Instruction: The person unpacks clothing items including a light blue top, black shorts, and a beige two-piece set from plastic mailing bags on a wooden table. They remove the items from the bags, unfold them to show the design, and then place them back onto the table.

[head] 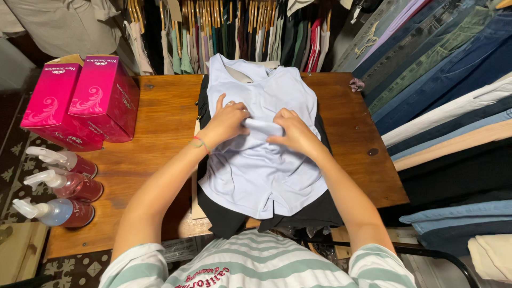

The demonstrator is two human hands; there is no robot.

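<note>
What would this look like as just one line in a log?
left hand: pinching fold of pale blue top | right hand: gripping same fold | top: flat on black clothes | surface: wooden table | nearby: pink boxes, spray bottles

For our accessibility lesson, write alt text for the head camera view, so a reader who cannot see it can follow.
A person's left hand and right hand pinch a fold in a pale blue top spread over dark garments on a wooden table. Two pink boxes and three spray bottles stand at the left; folded trousers are stacked at the right.
</note>
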